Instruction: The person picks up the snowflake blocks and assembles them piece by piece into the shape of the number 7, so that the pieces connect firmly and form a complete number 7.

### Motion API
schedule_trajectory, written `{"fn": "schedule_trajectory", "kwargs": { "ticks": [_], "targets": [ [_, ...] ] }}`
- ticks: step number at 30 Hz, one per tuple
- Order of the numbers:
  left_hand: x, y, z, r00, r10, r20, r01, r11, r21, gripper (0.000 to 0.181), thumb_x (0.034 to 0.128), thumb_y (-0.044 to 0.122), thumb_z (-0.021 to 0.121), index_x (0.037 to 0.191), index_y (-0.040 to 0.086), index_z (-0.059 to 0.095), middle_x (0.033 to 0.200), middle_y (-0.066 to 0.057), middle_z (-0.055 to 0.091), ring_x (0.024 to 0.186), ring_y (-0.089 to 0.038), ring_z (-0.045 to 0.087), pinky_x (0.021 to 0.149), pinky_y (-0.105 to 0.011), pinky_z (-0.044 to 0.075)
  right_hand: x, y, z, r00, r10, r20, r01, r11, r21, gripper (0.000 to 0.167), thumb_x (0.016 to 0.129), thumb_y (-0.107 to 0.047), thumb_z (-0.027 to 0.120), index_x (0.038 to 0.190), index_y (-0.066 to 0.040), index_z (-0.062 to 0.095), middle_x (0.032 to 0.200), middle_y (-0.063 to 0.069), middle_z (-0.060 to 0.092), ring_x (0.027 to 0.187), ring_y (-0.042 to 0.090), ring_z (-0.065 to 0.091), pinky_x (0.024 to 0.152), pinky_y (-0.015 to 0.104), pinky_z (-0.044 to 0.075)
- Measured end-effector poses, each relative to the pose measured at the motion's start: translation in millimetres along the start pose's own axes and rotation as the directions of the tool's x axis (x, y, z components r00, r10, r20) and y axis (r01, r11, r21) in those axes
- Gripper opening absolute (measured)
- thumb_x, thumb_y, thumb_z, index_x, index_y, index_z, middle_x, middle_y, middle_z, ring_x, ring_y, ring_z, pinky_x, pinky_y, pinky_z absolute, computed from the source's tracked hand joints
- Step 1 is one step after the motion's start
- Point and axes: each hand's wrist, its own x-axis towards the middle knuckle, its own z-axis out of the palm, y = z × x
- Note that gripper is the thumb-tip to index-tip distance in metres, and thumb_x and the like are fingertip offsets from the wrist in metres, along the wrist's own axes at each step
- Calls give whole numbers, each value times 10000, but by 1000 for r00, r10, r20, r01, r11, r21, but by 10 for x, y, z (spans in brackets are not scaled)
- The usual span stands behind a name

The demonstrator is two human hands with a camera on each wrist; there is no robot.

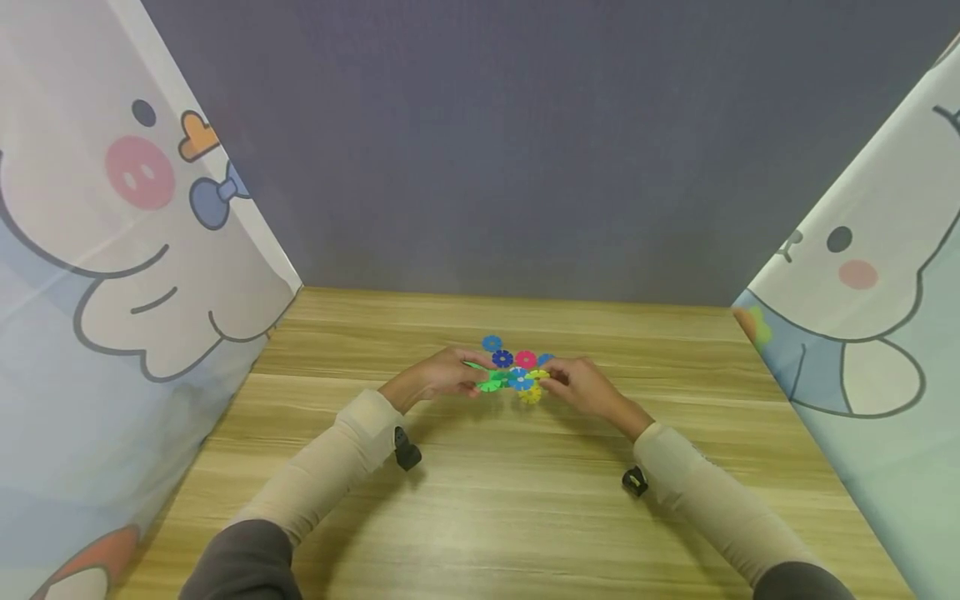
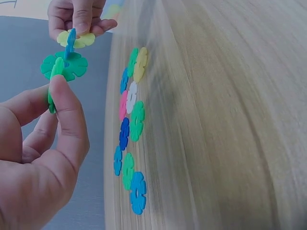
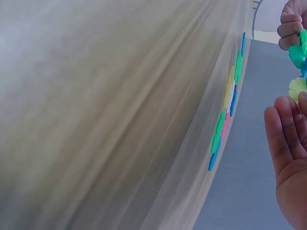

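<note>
Above the table, a short chain of slotted flower-shaped plastic discs is stretched between the two hands. My left hand [image 1: 447, 373] pinches the upright green disc [image 2: 56, 72] at one end, thumb against fingers. Slotted beside it is a second green disc [image 2: 77, 67], then a blue disc [image 1: 521, 379] set crosswise. At the other end my right hand [image 1: 587, 387] pinches a yellow disc [image 2: 82, 40]. The right wrist view catches only part of the right hand [image 3: 293, 158] and of the chain, at its right edge.
Several loose flower discs lie flat in a row on the wooden table [image 1: 495, 500], among them a pink one [image 1: 526, 359] and a dark blue one [image 1: 502, 358]. A grey panel [image 1: 510, 150] stands behind the table; cartoon-printed cloths [image 1: 142, 317] hang at both sides.
</note>
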Motion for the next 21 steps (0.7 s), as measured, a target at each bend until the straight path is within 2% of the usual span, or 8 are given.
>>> {"fn": "schedule_trajectory", "kwargs": {
  "ticks": [7, 10, 17, 21],
  "targets": [
    [-7, -10, -10, 1000, -4, 4, 4, 1000, -16, 376, 1003, 36, 613, 1376, -6, 595, 1018, -55, 644, 715, -118, 644, 705, -218, 601, 12, -24, -10, 1000, -7, 10, 7, 1000, 20, 68, 977, -123, 690, 1016, -70, 704, 738, 57, 713, 538, 20, 488, 499, 199, 413],
    [-6, -14, -18, 1000, -1, 3, 1, 999, -36, 383, 996, 16, 611, 1378, -13, 593, 1033, -62, 646, 710, -121, 638, 684, -204, 592, 21, -12, -20, 1000, -9, 14, 8, 1000, 22, 79, 971, -127, 699, 1028, -74, 708, 781, 46, 731, 594, 21, 546, 540, 199, 463],
    [-22, -31, -52, 1000, 18, 7, -18, 999, -42, 429, 1001, 5, 595, 1424, -38, 539, 1175, -71, 652, 694, -106, 633, 663, -186, 584, 33, 61, -99, 998, 27, 57, -27, 1000, -10, 134, 971, -146, 696, 1093, -92, 711, 920, 11, 755, 798, 78, 678, 723, 242, 587],
    [-29, -40, -64, 1000, 14, 5, -14, 999, -32, 424, 1003, 13, 599, 1422, -25, 550, 1109, -63, 665, 695, -106, 637, 669, -191, 589, 54, 110, -139, 995, 58, 83, -55, 998, -42, 133, 977, -144, 683, 1096, -89, 709, 950, 19, 762, 830, 123, 697, 741, 277, 603]
  ]
}}
